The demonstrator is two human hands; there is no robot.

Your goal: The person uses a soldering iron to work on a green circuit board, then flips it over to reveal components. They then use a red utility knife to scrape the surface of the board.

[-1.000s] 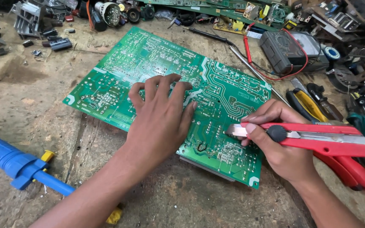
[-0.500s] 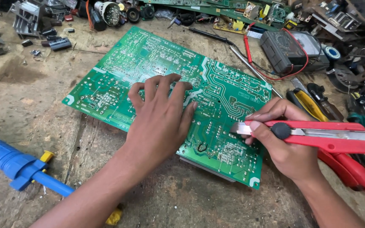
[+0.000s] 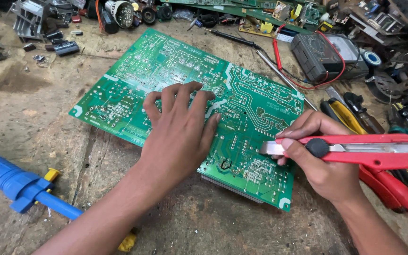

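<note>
While the left hand [image 3: 178, 130] presses spread fingers flat on the green circuit board [image 3: 185, 104] to steady it, the right hand [image 3: 319, 160] grips a red utility knife [image 3: 355, 151], blade at the board's near-right corner.

The board [image 3: 185, 75] under the left hand [image 3: 178, 130] is bright green, laced with pale green traces and small white markings, with white marks at its corners. The knife [image 3: 355, 151] gripped in the right hand [image 3: 322, 163] is red with a black round knob and a silver-grey blade at the fingertips. Just below that grip lie red handles [image 3: 390, 191]. Beyond the knife sits a dark grey meter [image 3: 324, 54] with a red lead, and yellow-and-black pliers [image 3: 343, 115]. Left of the left forearm lies a blue tool [image 3: 10, 182] with yellow parts. The bench [image 3: 34, 118] is dusty brown.
</note>
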